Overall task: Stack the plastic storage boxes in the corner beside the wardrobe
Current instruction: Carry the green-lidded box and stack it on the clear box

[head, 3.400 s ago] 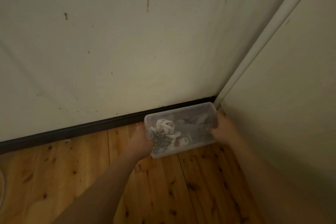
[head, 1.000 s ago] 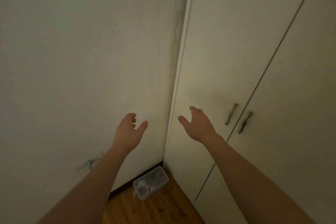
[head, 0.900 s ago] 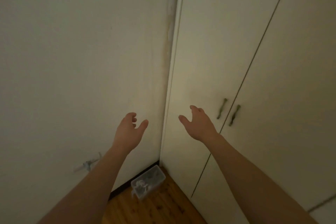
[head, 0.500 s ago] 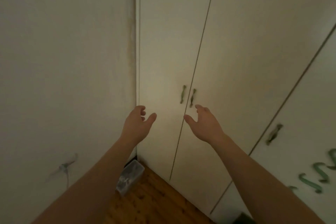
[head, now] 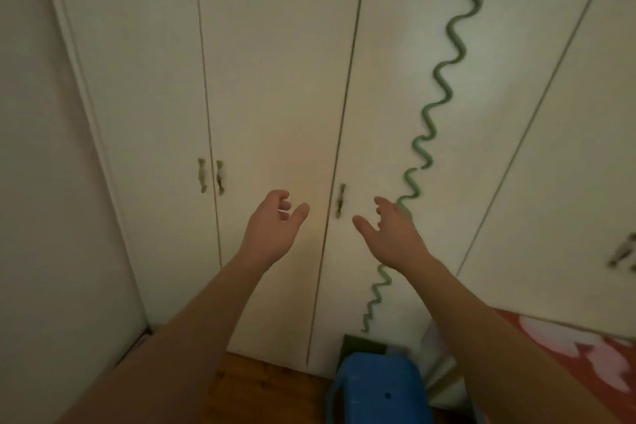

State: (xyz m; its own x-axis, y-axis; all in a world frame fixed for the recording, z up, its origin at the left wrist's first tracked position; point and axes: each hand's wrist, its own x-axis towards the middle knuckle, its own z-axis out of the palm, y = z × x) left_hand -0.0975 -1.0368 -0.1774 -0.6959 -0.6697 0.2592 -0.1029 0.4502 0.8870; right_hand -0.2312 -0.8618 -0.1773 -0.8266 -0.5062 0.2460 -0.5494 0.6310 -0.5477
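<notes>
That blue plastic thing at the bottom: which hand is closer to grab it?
The right hand, probably. The blue plastic thing sits low, right of centre, almost under the right forearm. The left hand hangs further left. Both hands are open and empty.

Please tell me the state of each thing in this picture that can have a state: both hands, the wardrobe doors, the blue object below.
Left hand: open, empty, raised.
Right hand: open, empty, raised.
White wardrobe doors: shut.
Green wavy strip on one door: lying against it, running upward.
Blue plastic object: on the floor before the wardrobe, partly cut off.
</notes>
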